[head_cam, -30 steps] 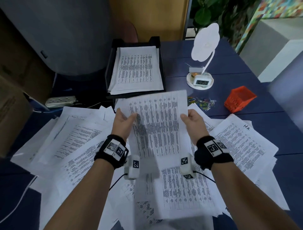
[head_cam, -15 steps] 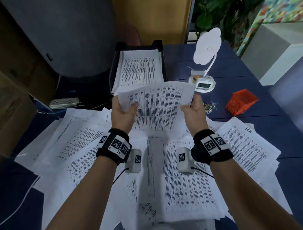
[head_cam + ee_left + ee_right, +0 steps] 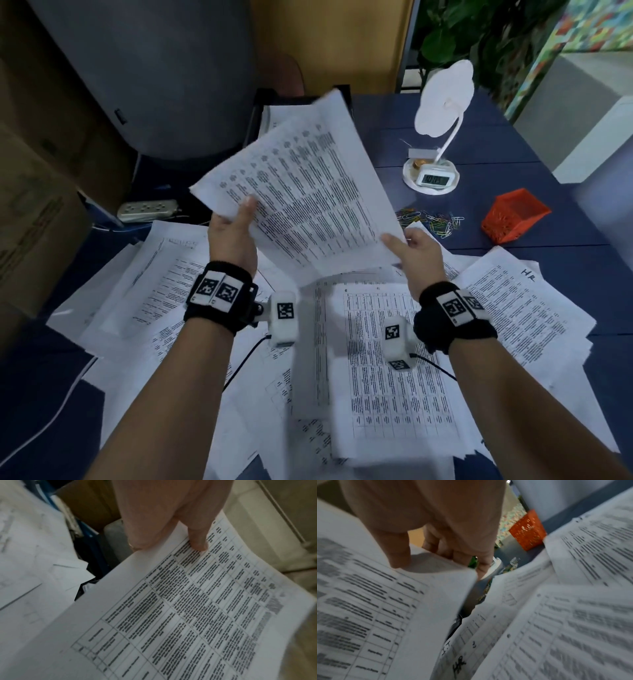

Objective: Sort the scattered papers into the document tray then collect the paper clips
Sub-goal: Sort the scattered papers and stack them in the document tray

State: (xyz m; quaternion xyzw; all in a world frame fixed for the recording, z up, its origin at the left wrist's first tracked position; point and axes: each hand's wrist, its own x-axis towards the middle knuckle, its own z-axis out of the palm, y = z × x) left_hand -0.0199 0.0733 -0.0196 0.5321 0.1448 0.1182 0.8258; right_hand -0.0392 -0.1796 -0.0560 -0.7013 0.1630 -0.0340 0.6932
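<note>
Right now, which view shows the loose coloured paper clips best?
Head view: the coloured paper clips lie in the open on the blue table. Right wrist shows only a blurred glimpse past the fingers; left wrist shows none.

Both hands (image 3: 233,236) (image 3: 419,255) raised forward, thumbs on top, fingers curled beneath.

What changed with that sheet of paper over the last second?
Both hands, left and right, lifted the printed sheet off the pile and carried it forward over the document tray, tilting it. Both kept their hold. The paper clips, orange basket and scattered papers stayed put.
</note>
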